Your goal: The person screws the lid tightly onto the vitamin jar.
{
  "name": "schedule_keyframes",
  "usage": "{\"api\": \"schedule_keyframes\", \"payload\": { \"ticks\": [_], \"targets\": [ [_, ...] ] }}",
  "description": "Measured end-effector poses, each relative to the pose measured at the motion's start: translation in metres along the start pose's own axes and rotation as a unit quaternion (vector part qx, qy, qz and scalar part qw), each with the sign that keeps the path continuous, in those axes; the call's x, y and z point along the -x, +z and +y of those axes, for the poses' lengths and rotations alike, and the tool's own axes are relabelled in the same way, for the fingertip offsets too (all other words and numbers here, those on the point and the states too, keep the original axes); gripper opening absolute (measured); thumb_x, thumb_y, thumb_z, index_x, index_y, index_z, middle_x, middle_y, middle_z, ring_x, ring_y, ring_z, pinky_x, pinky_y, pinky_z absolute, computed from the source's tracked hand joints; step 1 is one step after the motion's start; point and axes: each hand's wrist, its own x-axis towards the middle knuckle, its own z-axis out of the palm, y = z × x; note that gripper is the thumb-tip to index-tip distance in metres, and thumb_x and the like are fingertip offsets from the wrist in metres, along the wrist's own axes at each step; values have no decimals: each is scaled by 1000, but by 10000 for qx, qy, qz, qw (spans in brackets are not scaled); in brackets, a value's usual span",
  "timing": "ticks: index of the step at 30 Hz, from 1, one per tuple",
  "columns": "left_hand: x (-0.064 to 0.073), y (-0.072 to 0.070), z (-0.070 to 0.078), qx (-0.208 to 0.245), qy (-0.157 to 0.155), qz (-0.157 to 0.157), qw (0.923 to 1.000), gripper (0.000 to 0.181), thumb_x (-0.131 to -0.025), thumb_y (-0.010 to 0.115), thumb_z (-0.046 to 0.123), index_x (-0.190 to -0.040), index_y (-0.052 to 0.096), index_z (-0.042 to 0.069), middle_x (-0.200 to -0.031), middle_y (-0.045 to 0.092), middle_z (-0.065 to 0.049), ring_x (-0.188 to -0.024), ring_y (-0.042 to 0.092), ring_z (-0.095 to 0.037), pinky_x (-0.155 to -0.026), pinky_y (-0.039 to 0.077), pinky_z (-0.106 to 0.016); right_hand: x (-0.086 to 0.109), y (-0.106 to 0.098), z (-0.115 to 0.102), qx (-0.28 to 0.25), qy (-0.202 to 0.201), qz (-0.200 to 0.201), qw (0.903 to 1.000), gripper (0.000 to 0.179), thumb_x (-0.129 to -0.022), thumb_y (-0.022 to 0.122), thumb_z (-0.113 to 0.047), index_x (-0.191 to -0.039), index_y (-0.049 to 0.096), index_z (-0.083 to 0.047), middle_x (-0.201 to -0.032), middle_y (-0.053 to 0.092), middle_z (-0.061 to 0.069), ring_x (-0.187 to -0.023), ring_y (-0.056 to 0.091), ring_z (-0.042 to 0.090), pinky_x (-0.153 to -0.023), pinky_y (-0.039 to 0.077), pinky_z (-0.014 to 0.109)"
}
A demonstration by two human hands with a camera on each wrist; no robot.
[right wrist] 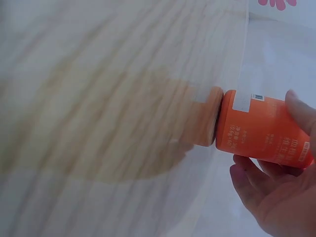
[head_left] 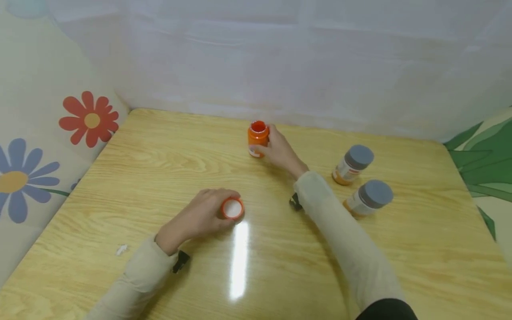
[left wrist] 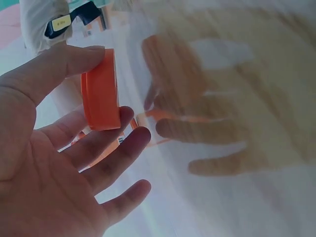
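Observation:
My left hand point(head_left: 204, 212) pinches an orange screw cap point(left wrist: 102, 91) by its rim between thumb and fingers. In the head view the cap's white inner side faces up, low over the middle of the table. Farther back, my right hand point(head_left: 280, 149) grips an orange pill bottle point(head_left: 258, 138) with thumb and fingers round its side. The bottle stands upright with its mouth uncapped. In the right wrist view its printed label point(right wrist: 269, 126) shows, and its base is right at the glossy tabletop.
Two bottles with grey lids, one farther back point(head_left: 352, 164) and one nearer point(head_left: 369, 198), stand to the right of my right forearm. A small white scrap point(head_left: 122, 249) lies at the left on the wood-grain table point(head_left: 168, 164). A white sheet point(head_left: 256, 66) hangs behind the back edge.

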Motion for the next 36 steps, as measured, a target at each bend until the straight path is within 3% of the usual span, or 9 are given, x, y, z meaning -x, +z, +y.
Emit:
{"api": "schedule_keyframes", "payload": {
  "ticks": [5,17,29,36],
  "targets": [
    [-1,0,1,-112,169,109,9997,51,-81,80,22,-126,63,5,-121,69,-11,-112,64,-28,-101,47,-52,9,-3,3,125,-88,6,9999,68,-94,69,-24,-146,33,-1,-146,49,15,-137,47,27,-118,36,42],
    [-2,1,5,15,197,237,9995,52,-82,79,22,-128,62,6,-124,66,-12,-115,61,-32,-101,45,-54,36,-14,7,308,96,-24,9995,68,-93,71,-29,-144,34,-3,-146,51,14,-137,47,29,-117,37,45],
    [-4,4,8,93,375,184,9991,50,-81,79,19,-126,61,6,-120,67,-10,-110,63,-29,-97,50,-50,69,-25,17,390,43,-198,9990,68,-93,70,-30,-144,34,-4,-145,52,13,-135,49,30,-115,40,46],
    [-6,6,12,172,311,130,9993,53,-80,80,23,-128,61,8,-117,65,-6,-103,63,-24,-92,52,-45,84,-30,22,390,82,-212,9990,69,-93,70,-32,-145,34,-6,-147,50,12,-136,49,31,-114,40,48]
  ]
}}
